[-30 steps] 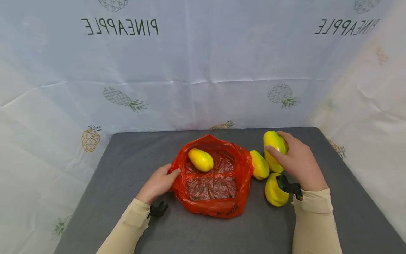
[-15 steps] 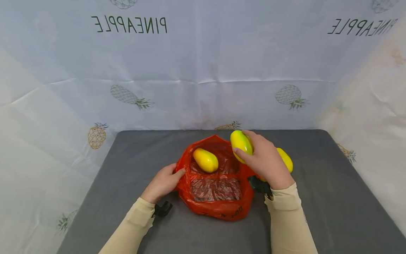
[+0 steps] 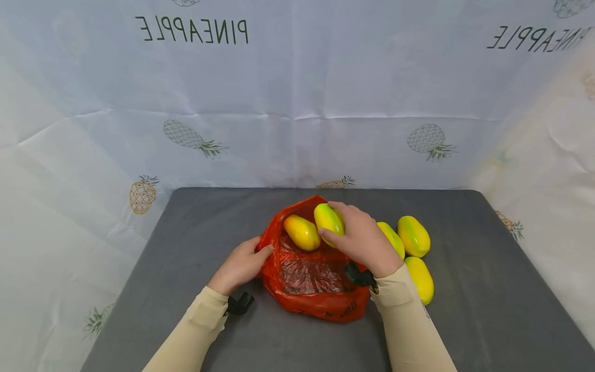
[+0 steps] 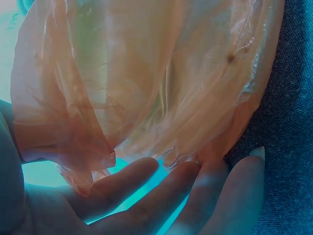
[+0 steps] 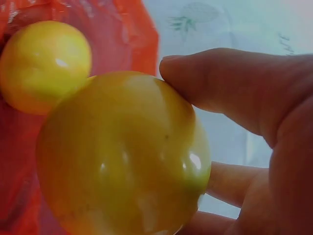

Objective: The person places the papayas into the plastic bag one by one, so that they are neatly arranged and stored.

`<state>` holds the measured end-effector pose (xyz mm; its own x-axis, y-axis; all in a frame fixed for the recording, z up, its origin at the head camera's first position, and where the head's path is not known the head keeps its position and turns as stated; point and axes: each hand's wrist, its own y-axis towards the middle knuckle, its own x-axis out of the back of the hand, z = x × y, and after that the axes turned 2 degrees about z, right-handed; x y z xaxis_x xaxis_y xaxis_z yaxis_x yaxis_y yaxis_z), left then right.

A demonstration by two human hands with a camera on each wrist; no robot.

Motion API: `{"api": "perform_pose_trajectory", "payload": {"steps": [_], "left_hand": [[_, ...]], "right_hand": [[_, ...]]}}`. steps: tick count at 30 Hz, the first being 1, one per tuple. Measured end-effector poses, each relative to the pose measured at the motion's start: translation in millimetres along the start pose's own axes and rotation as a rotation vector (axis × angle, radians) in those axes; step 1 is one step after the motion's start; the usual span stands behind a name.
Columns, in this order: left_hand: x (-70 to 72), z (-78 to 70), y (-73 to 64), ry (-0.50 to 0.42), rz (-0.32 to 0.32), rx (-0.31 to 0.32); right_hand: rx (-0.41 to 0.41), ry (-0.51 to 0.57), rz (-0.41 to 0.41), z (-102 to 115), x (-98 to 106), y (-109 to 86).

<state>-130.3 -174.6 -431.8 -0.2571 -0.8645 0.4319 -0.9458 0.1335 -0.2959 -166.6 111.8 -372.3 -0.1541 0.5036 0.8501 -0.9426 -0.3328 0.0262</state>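
A red plastic bag point(image 3: 321, 305) lies on the table with its mouth spread wide. My left hand point(image 3: 243, 266) pinches its left rim; in the left wrist view the fingers point(image 4: 181, 196) curl beneath the thin plastic. Inside the bag rests one yellow fruit point(image 3: 302, 232), smooth and oblong like a mango or small papaya. Over the bag's right part, my right hand point(image 3: 364, 237) holds a second such fruit, yellow-green point(image 3: 329, 218), between thumb and fingers, close beside the first. The right wrist view shows the held fruit's rounded end point(image 5: 122, 156).
Right of the bag lie three more of these fruits: one partly behind my right hand point(image 3: 392, 238), one farther back point(image 3: 413, 236) and one nearer point(image 3: 420, 279). The grey table point(image 3: 200, 222) meets a pineapple-print cloth point(image 3: 297, 150) at its back edge.
My right hand has carried the yellow-green fruit leftward from the group at the right, then down to the bag's mouth. The left hand keeps its hold on the rim.
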Motion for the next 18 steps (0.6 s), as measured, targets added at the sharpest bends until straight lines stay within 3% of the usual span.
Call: {"api": "perform_pose_trajectory", "payload": {"steps": [18], "left_hand": [[1.5, -1.8, -0.6, 0.016, 0.009, 0.001]], "right_hand": [[-0.026, -0.025, 0.050, -16.3, -19.9, 17.6]]}}
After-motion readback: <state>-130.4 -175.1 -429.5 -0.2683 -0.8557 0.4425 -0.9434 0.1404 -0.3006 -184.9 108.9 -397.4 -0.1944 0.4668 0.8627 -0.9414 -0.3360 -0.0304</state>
